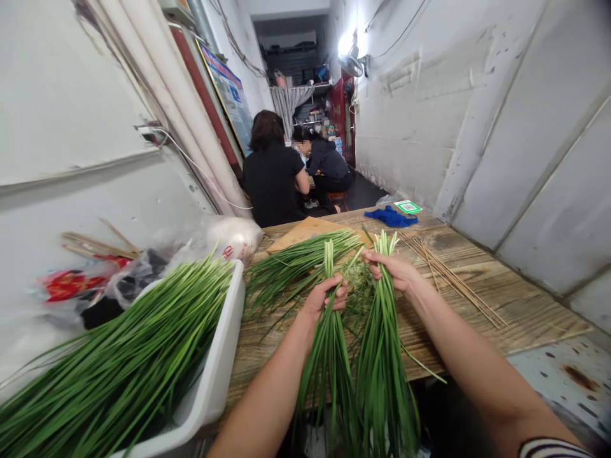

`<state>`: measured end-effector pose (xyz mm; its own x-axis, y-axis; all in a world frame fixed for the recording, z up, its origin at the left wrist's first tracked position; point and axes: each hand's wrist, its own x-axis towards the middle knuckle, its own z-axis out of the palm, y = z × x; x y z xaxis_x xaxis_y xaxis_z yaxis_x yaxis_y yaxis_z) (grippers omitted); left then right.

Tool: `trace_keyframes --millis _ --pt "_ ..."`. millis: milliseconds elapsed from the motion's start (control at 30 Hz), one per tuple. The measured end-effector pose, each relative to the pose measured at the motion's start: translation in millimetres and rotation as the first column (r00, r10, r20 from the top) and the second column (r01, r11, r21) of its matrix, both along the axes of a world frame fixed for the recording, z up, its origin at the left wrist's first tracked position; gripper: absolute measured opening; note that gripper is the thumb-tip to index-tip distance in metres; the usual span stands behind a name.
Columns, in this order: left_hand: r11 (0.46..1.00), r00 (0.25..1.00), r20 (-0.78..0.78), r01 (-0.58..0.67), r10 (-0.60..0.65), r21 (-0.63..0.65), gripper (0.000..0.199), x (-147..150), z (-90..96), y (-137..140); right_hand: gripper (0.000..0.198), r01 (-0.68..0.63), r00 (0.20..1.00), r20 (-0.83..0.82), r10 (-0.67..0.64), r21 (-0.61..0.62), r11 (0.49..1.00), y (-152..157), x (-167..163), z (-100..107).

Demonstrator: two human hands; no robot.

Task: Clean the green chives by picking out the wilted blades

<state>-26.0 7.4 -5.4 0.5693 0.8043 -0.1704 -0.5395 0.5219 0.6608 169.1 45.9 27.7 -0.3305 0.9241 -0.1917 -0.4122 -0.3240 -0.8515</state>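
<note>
While the left grip (328,296) clasps one garlic-chive bunch (334,356), the right grip (390,267) clasps another bunch (383,318), lower centre.
Leaves (382,381) seem light, limp, easily bruised; better hold near firmer pale ends (383,242).

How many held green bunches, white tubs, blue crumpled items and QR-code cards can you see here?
Held green bunches: 2, one in the left hand, one in the right hand
White tub: 1
Blue crumpled item: 1
QR-code card: 1
Total: 5
</note>
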Motion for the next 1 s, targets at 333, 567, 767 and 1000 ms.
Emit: trace_keyframes --millis 333,567,767,1000 --pt "0.994 0.978 -0.207 -0.004 0.026 0.105 0.030 6.8 0.4 -4.0 0.027 0.043 0.995 0.087 -0.051 0.093 0.995 1.3 -3.2 -6.8" --pt "0.962 0.897 -0.394 -0.106 0.202 0.251 0.036 12.2 -3.3 -4.8 0.027 0.059 0.993 0.096 -0.070 0.121 0.991 2.3 -3.8 -6.2" --pt "0.960 0.875 -0.431 -0.117 0.221 0.255 0.033 10.8 -2.3 -4.5 0.026 0.048 0.989 0.134 -0.068 0.147 0.988 0.6 -3.6 -5.4" --pt "0.971 0.891 -0.412 -0.108 0.189 0.212 0.032 9.9 -3.1 -2.5 0.022 0.064 0.986 0.142 -0.086 0.152 0.986 -1.9 -5.2 -2.3"
